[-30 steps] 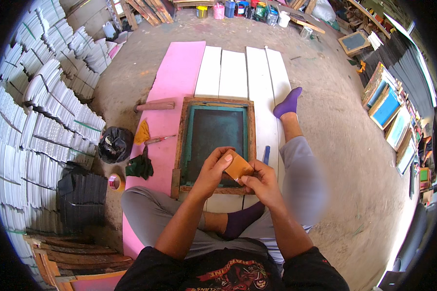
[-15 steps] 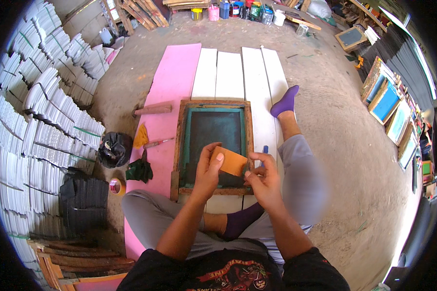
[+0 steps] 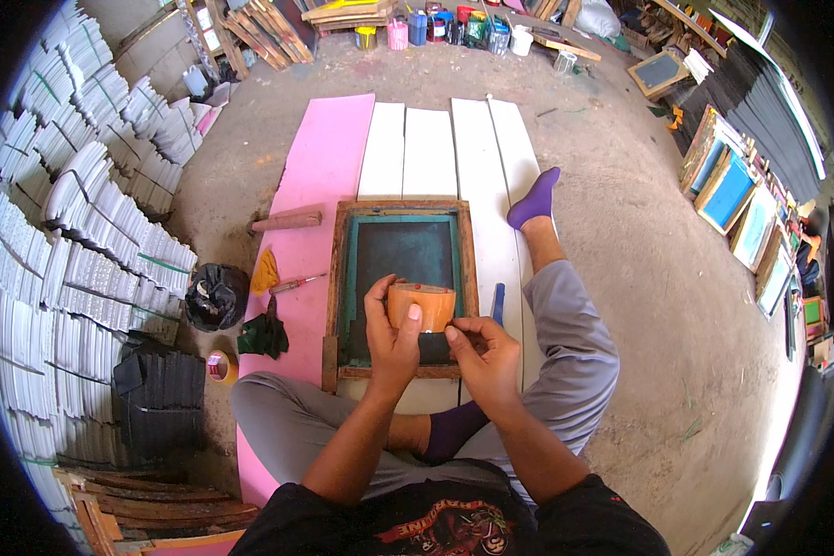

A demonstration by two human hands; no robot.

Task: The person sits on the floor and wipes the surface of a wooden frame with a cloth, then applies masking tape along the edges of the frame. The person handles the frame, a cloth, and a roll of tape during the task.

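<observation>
My left hand (image 3: pixel 393 345) is wrapped round a roll of orange-brown tape (image 3: pixel 428 310), thumb on its outer face. At the roll's lower right edge, the thumb and forefinger of my right hand (image 3: pixel 487 355) pinch together; whether they hold the tape's end is too small to make out. Both hands are above a wooden-framed printing screen (image 3: pixel 471 250), whose mesh is dark with a teal border. This screen lies flat on white and pink boards between my legs. A blue slim tool (image 3: pixel 499 303) rests just right of the frame.
Left of the screen lie a wooden-looking bar (image 3: pixel 287 221), a screwdriver-like tool (image 3: pixel 296 284), a yellow cloth (image 3: pixel 265 272) and a dark green cloth (image 3: pixel 265 334). Another tape roll (image 3: pixel 221 367) sits on the floor. White stacks (image 3: pixel 93 269) line the left; framed screens (image 3: pixel 728 190) lean at right.
The tape roll has turned so its curved side and upper rim show. My right hand has moved left and down to the roll's lower edge. The whole view has shifted slightly.
</observation>
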